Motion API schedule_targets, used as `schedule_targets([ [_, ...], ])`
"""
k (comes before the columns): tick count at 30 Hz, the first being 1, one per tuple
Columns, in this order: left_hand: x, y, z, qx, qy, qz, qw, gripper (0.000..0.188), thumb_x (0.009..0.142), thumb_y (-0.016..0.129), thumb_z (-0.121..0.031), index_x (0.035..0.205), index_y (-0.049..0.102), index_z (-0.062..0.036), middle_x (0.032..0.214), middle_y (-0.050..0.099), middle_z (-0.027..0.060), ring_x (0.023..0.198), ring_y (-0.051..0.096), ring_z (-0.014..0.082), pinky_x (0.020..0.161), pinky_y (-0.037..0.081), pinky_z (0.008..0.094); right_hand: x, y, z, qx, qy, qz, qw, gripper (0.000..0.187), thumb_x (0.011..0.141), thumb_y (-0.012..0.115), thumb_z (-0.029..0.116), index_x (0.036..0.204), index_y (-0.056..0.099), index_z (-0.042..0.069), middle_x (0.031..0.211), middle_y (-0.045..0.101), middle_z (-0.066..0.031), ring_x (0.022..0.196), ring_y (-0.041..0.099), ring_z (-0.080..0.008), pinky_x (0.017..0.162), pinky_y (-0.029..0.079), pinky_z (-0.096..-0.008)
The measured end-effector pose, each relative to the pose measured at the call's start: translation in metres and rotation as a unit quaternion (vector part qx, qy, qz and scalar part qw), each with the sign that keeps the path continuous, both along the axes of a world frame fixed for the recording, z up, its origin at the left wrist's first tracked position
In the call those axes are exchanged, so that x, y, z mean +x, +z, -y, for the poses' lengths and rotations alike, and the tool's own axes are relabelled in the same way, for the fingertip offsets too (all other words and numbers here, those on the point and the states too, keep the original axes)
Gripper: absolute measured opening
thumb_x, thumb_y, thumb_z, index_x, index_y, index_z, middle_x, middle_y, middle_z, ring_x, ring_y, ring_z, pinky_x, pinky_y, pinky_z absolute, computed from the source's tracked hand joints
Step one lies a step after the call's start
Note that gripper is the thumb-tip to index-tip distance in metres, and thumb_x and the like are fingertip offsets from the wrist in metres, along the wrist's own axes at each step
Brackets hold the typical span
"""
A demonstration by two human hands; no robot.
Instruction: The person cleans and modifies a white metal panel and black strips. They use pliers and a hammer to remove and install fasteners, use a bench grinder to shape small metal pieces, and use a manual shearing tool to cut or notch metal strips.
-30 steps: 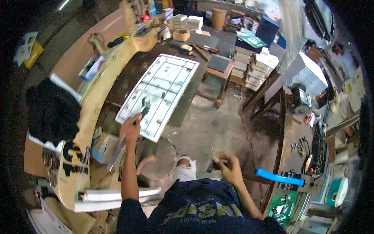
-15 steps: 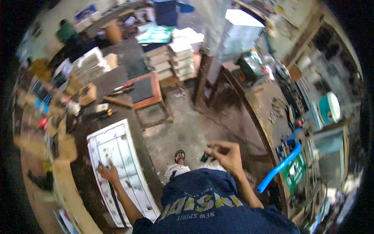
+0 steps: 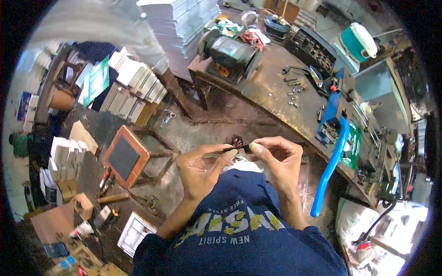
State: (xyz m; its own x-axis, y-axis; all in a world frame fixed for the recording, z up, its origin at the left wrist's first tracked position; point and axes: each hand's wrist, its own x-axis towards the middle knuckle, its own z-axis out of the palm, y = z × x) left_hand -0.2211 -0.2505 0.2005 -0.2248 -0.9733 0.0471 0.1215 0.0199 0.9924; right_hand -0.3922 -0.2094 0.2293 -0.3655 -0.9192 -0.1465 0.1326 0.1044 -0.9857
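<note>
In front of my chest, both hands are raised and meet around a small, dark, narrow piece (image 3: pixel 240 149); its exact kind is too small to make out. My left hand (image 3: pixel 198 172) is closed, thumb and forefinger pinching the left end. The other end sits between the thumb and fingers of my right hand (image 3: pixel 282 165), also closed. Fingertips cover much of the piece. To the right of my hands, a long blue lever (image 3: pixel 332 168) sticks out from a blue metal machine (image 3: pixel 332 108) at the bench edge.
A dark workbench (image 3: pixel 269 85) runs along the right, carrying a bench grinder (image 3: pixel 230 53) and loose bolts (image 3: pixel 294 87). On the left are a stool with an orange-edged top (image 3: pixel 123 156), stacks of white paper blocks (image 3: pixel 133 73) and a white panel (image 3: pixel 136 233).
My view has swung right toward the workbench. My left hand has left the white panel and come up to my right hand, now gripping the dark piece too.
</note>
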Motion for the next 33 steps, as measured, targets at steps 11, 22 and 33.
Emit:
schedule_targets([
  [11, -0.072, -0.051, 0.153, 0.108, -0.102, 0.070, 0.986, 0.015, 0.083, 0.075, -0.003, 0.096, 0.070, 0.0037, 0.092, 0.071, 0.0113, 0.076, 0.067, 0.0161, 0.068, 0.058, 0.0297, -0.055, -0.032, 0.094, 0.088, -0.188, -0.062, 0.976, 0.014, 0.078, 0.079, 0.005, 0.091, 0.077, 0.000, 0.081, 0.073, -0.0082, 0.072, 0.065, -0.0114, 0.068, 0.050, -0.0239],
  [22, -0.077, -0.186, 0.265, 0.112, -0.330, 0.097, 0.932, 0.094, 0.096, 0.060, -0.030, 0.153, -0.008, 0.0016, 0.162, -0.001, 0.0196, 0.148, 0.017, 0.0286, 0.117, 0.024, 0.0405, -0.061, -0.046, 0.123, -0.195, -0.324, 0.333, 0.864, 0.028, 0.094, 0.063, 0.012, 0.118, 0.050, 0.005, 0.098, 0.063, -0.0123, 0.087, 0.066, -0.0232, 0.071, 0.059, -0.0309],
  [33, -0.063, -0.205, 0.295, -0.073, -0.475, 0.252, 0.840, 0.098, 0.097, 0.059, -0.021, 0.151, -0.022, -0.0058, 0.162, -0.008, 0.0211, 0.149, 0.010, 0.0331, 0.117, 0.022, 0.0459, -0.051, -0.030, 0.146, -0.188, -0.328, 0.463, 0.802, 0.052, 0.094, 0.057, 0.013, 0.137, 0.041, -0.011, 0.117, 0.060, -0.0193, 0.090, 0.058, -0.0185, 0.082, 0.048, -0.0288],
])
